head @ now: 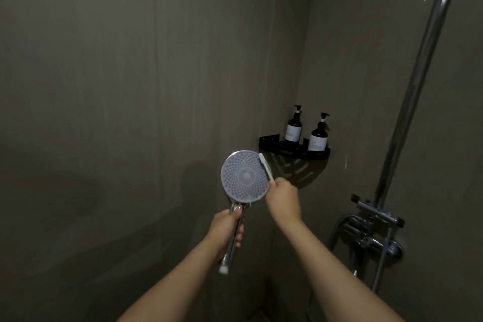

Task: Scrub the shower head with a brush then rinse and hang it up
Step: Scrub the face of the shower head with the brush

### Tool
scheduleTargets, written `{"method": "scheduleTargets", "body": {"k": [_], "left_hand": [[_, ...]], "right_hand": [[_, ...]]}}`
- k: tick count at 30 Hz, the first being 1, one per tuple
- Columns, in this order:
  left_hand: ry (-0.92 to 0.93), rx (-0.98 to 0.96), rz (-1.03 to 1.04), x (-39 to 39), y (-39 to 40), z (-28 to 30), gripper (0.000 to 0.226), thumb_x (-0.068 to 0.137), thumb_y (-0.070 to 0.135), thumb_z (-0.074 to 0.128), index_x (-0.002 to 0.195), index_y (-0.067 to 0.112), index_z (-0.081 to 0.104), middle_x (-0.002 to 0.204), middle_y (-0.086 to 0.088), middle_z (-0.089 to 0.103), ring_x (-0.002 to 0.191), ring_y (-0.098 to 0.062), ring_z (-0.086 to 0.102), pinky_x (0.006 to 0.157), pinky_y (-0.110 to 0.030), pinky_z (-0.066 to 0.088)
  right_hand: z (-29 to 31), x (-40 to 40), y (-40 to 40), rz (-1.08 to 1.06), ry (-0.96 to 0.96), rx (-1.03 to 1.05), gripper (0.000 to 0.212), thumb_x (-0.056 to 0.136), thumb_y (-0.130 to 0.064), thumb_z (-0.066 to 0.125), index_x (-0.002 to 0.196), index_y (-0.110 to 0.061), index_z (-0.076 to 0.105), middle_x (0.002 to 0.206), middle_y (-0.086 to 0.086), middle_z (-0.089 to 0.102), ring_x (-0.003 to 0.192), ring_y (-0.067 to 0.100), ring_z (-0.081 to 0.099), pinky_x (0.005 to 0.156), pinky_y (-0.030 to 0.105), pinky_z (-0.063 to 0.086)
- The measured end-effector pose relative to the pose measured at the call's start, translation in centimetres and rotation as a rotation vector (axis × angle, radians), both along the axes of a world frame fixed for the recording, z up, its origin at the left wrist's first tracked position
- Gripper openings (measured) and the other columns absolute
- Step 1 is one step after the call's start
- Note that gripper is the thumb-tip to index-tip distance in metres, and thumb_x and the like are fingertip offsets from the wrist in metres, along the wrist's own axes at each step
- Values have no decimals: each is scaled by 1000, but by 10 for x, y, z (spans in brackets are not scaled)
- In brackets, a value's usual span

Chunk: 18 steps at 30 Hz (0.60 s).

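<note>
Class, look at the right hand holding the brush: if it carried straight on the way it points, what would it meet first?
Probably the black corner shelf beyond the right hand, up and away; depth is unclear.

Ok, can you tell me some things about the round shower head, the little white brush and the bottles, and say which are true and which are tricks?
1. The left hand grips the shiny chrome handle of the round grey shower head. True.
2. The right hand holds a big green sponge. False: it holds a thin white brush against the head's right edge.
3. Two dark pump bottles stand on the black corner shelf. True.
4. The shower head hangs on the chrome riser pole. False: it is in the hand, off the pole.
5. Water sprays from the head. False: no spray shows.
</note>
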<state>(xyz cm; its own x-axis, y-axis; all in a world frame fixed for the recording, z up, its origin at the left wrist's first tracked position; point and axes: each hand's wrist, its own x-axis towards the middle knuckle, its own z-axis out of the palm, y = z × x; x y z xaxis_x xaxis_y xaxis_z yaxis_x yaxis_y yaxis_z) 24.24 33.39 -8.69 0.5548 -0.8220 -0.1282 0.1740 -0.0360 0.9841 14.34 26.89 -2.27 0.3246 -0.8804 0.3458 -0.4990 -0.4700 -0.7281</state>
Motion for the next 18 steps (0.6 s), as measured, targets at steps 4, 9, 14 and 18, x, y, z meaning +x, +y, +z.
{"method": "scheduleTargets", "body": {"k": [4, 9, 14, 18], "left_hand": [[-17, 23, 25, 30, 20, -3, 29, 95, 25, 45, 70, 11, 47, 49, -6, 48, 30, -11, 40, 36, -15, 34], [-52, 20, 31, 47, 34, -4, 29, 95, 24, 46, 69, 11, 47, 48, -6, 47, 29, -11, 39, 34, -15, 34], [-110, 32, 37, 59, 41, -4, 28, 95, 26, 45, 71, 13, 46, 51, -7, 47, 31, -11, 40, 36, -16, 34], [-118, 39, 25, 63, 42, -5, 28, 94, 27, 47, 71, 13, 47, 50, -5, 48, 32, -11, 41, 36, -16, 35]], "right_hand": [[2, 23, 9, 120, 152, 19, 23, 94, -21, 44, 95, -7, 63, 98, 20, 67, 93, 35, 64, 69, 35, 46], [2, 44, 15, 119, 174, -2, 25, 95, -24, 42, 96, -8, 61, 99, 20, 66, 91, 35, 63, 66, 33, 42], [4, 61, 22, 128, 253, 8, 27, 95, -24, 42, 99, -7, 62, 100, 19, 66, 92, 34, 63, 68, 31, 42], [13, 65, 23, 90, 292, -12, 30, 95, -25, 40, 107, -8, 62, 107, 19, 64, 100, 35, 62, 78, 36, 48]]}}
